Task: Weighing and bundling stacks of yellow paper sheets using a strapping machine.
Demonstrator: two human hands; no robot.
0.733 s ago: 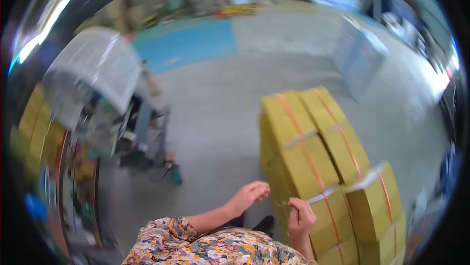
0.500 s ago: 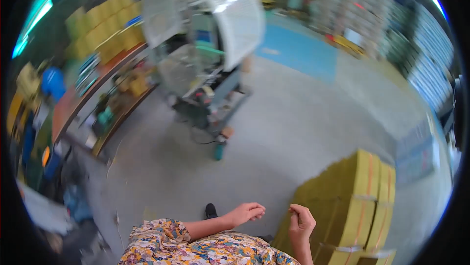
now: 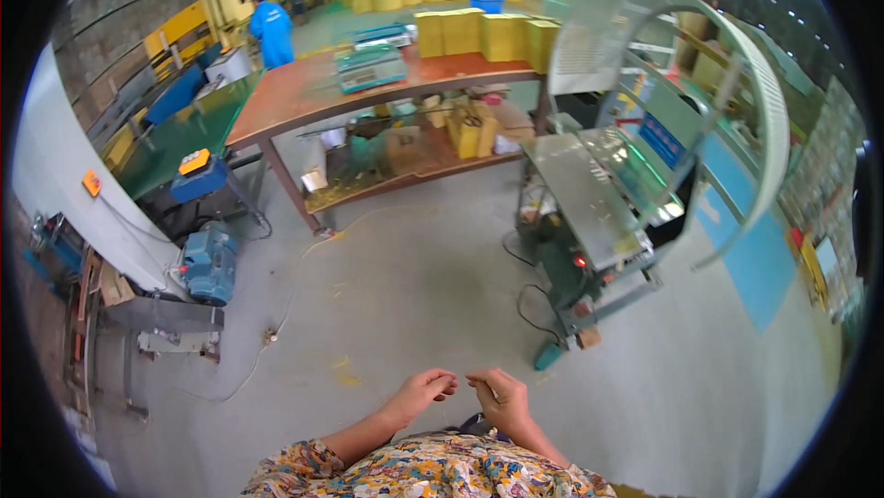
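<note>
My left hand (image 3: 425, 396) and my right hand (image 3: 503, 400) are held close together in front of my body, a small gap apart. The fingers of both are curled in, and I see nothing held in either. Both hands hang in the air above the grey floor (image 3: 414, 268) and touch no object. Ahead to the right stands the nearest large thing, a machine with a flat metal top (image 3: 589, 199) and a big pale curved arch (image 3: 769, 111) over it.
A long red-topped table (image 3: 276, 107) stands ahead, carrying scales (image 3: 370, 67) and yellow blocks (image 3: 506, 38), with a cluttered lower shelf. A blue motor (image 3: 210, 263) sits at left beside a white pillar (image 3: 87, 185). A person in blue (image 3: 272, 33) is far left. A cable (image 3: 267, 341) crosses the floor.
My view has turned left: the arched machine now sits further right, the red-topped table is ahead, and the yellow stack at right has nearly left view. My hands have come closer together.
</note>
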